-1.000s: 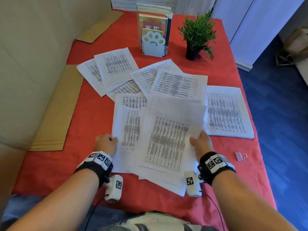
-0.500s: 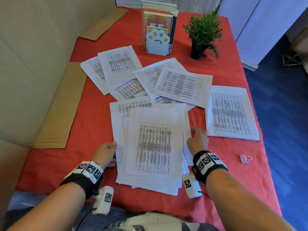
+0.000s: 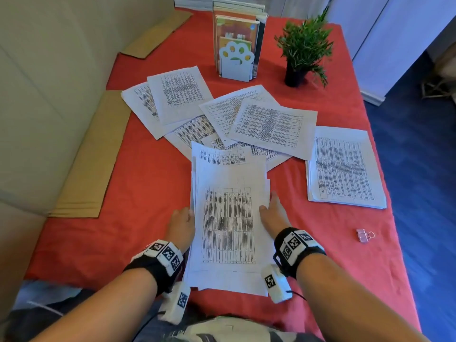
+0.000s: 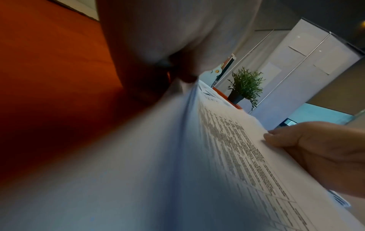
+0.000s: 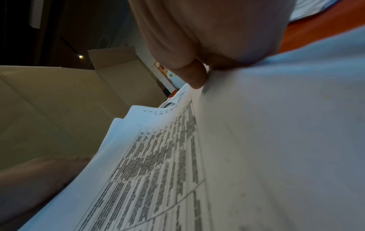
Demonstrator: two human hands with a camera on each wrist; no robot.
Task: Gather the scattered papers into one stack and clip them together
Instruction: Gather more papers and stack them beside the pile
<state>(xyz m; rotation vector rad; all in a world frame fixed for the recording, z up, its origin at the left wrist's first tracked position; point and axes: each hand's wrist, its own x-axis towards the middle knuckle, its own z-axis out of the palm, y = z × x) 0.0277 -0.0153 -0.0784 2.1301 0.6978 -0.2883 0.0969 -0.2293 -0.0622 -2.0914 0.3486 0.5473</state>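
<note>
A stack of printed sheets (image 3: 229,218) lies near the front of the red table (image 3: 153,183), its side edges raised. My left hand (image 3: 182,223) grips its left edge and my right hand (image 3: 271,213) its right edge. In the right wrist view the thumb (image 5: 194,75) lies on top of the stack (image 5: 168,156). The left wrist view shows the stack (image 4: 217,148) bowed between my left hand (image 4: 177,46) and right hand (image 4: 316,148). Loose sheets (image 3: 274,127) overlap behind, two more (image 3: 177,92) sit at the far left, and a separate pile (image 3: 343,169) at the right. A pink binder clip (image 3: 364,235) lies to the right.
A book holder with a paw-shaped front (image 3: 237,45) and a small potted plant (image 3: 303,50) stand at the back. Flat cardboard strips (image 3: 91,156) line the left side against a beige wall. The table's right edge drops to a blue floor (image 3: 419,218).
The fanned sheets in front of me have been drawn into a narrower, squarer stack. Both hands have moved inward against its two sides.
</note>
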